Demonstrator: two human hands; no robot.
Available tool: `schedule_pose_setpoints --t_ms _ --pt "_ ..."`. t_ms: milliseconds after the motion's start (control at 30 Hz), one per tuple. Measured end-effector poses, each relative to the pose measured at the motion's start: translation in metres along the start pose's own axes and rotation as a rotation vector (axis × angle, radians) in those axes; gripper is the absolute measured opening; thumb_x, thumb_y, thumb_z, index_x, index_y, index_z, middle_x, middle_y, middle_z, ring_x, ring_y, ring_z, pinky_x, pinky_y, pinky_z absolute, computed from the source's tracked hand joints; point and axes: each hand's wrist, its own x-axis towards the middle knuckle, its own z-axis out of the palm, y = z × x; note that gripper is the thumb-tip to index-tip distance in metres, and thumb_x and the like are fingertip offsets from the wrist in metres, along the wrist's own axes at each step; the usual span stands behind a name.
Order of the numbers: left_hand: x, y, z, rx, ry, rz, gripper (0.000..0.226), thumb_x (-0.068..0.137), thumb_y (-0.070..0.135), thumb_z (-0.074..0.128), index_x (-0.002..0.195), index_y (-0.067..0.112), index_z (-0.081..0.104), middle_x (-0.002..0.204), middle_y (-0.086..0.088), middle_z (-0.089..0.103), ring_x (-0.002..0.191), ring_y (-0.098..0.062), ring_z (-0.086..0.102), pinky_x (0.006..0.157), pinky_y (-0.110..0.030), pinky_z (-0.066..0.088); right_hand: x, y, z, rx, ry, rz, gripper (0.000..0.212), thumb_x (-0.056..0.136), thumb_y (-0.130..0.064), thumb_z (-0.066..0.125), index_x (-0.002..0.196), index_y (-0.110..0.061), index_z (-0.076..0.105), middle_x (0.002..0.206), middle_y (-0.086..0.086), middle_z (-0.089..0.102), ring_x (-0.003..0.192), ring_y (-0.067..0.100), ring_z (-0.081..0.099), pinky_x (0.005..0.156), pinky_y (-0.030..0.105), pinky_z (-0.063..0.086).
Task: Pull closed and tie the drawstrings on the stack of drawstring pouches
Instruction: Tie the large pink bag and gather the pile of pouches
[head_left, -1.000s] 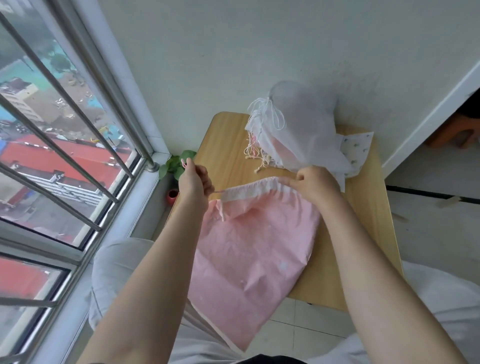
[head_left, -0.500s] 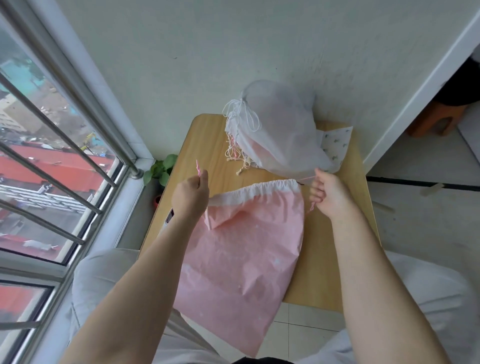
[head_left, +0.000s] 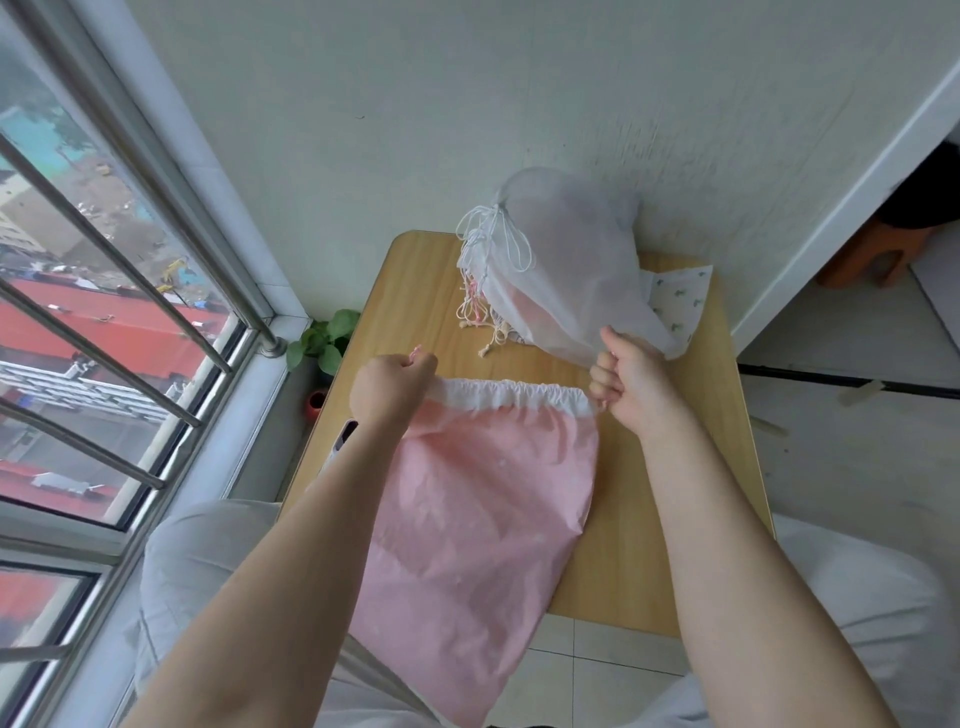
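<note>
Two forearms are reaching out from the bottom edge over a lap in pale trousers, and between them a pink pouch (head_left: 483, 519) is lying flat, its lower part hanging off the near edge of the table (head_left: 670, 519) and its gathered white top band (head_left: 511, 392) stretching across the wood from one hand to the other. At the band's left end the left hand (head_left: 389, 392) is curling into a fist, with a bit of pink cord (head_left: 415, 353) poking out above the knuckles; the hand is covering that corner of the pouch. At the band's right end the right hand (head_left: 631, 382) is also curling tight, fingers folded just beside the bunched corner, though what it is pinching is too hidden to tell. A dark phone edge (head_left: 347, 434) is peeking out beside the left wrist. Farther along the table, a white mesh bag (head_left: 566, 270) is sitting with its tied cords (head_left: 498, 244) facing left, over a pile of pouches whose tasselled strings (head_left: 483, 322) are spilling onto the wood; a printed pouch (head_left: 680, 296) is sticking out on the right. Beyond the table's left edge a green plant (head_left: 327, 338) is standing by the window (head_left: 104, 312).
</note>
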Motion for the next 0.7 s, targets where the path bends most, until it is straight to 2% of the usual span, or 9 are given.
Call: schedule_pose_setpoints --t_ms 100,167,267,333,433,500,567,633,700 --pt "0.011 -0.006 -0.008 -0.199 0.035 -0.146 0.042 0.087 0.031 0.051 0.052 0.016 0.033 0.053 0.000 0.030 0.052 -0.020 0.030 0.054 -0.028 0.022 0.002 0.002 -0.005 -0.668 0.213 -0.260 0.036 0.097 -0.022 0.047 0.067 -0.017 0.028 0.058 0.002 0.031 0.049 0.018 0.031 0.048 0.027 0.027" --pt "0.018 -0.015 -0.015 -0.273 0.071 -0.245 0.039 0.087 0.026 0.052 0.054 0.014 0.035 0.056 0.000 0.035 0.053 -0.018 0.032 0.053 -0.028 0.024 0.002 0.002 -0.011 -0.916 0.284 -0.371 0.036 0.099 -0.021 0.043 0.067 -0.015 0.027 0.062 0.002 0.035 0.055 0.019 0.034 0.051 0.031 0.024" --pt "0.022 -0.017 -0.017 -0.481 0.016 -0.403 0.034 0.083 0.025 0.061 0.060 0.013 0.041 0.061 -0.001 0.039 0.056 -0.018 0.037 0.053 -0.028 0.029 0.000 0.009 -0.006 -1.232 0.183 -0.467 0.034 0.100 -0.025 0.045 0.070 -0.014 0.034 0.065 0.000 0.044 0.058 0.019 0.040 0.049 0.030 0.026" --pt "0.023 -0.012 -0.016 -0.731 -0.115 -0.513 0.035 0.082 0.030 0.070 0.064 0.015 0.045 0.059 0.000 0.040 0.051 -0.015 0.037 0.048 -0.025 0.031 -0.001 0.015 0.001 -1.414 0.082 -0.459 0.028 0.098 -0.033 0.048 0.076 -0.017 0.042 0.069 -0.003 0.051 0.062 0.018 0.048 0.052 0.029 0.034" --pt "0.025 -0.010 -0.018 -1.075 -0.369 -0.535 0.032 0.088 0.025 0.066 0.067 0.018 0.044 0.057 0.003 0.043 0.050 -0.008 0.039 0.036 -0.016 0.027 0.000 0.019 0.006 -1.395 -0.057 -0.357 0.029 0.097 -0.041 0.048 0.078 -0.019 0.053 0.073 -0.006 0.056 0.069 0.017 0.055 0.062 0.030 0.043" --pt "0.023 -0.006 -0.021 -1.267 -0.472 -0.498 0.025 0.092 0.019 0.059 0.072 0.015 0.044 0.067 -0.001 0.052 0.058 -0.009 0.052 0.036 -0.014 0.031 0.000 0.021 0.009 -1.299 -0.133 -0.304 0.046 0.097 -0.042 0.048 0.061 -0.014 0.042 0.059 0.001 0.045 0.060 0.019 0.047 0.056 0.030 0.034" --pt "0.020 -0.002 -0.024 -1.427 -0.533 -0.506 0.021 0.093 0.015 0.056 0.076 0.011 0.045 0.071 -0.005 0.059 0.061 -0.014 0.061 0.043 -0.015 0.037 -0.002 0.023 0.012 -1.197 -0.152 -0.285 0.051 0.096 -0.044 0.052 0.058 -0.016 0.031 0.056 0.001 0.033 0.055 0.017 0.038 0.055 0.031 0.027" --pt "0.016 0.002 -0.024 -1.522 -0.579 -0.539 0.021 0.094 0.013 0.054 0.075 0.012 0.045 0.056 -0.001 0.051 0.053 -0.015 0.059 0.041 -0.016 0.034 -0.005 0.024 0.016 -1.061 -0.143 -0.283 0.049 0.093 -0.042 0.058 0.059 -0.017 0.032 0.057 -0.001 0.033 0.056 0.015 0.036 0.056 0.031 0.026" --pt "0.013 0.005 -0.022 -1.531 -0.608 -0.567 0.027 0.094 0.013 0.053 0.070 0.017 0.041 0.049 0.005 0.036 0.041 -0.009 0.044 0.034 -0.016 0.023 -0.008 0.026 0.020 -0.912 -0.119 -0.267 0.047 0.091 -0.037 0.064 0.061 -0.017 0.032 0.058 -0.002 0.033 0.055 0.014 0.034 0.056 0.030 0.027"
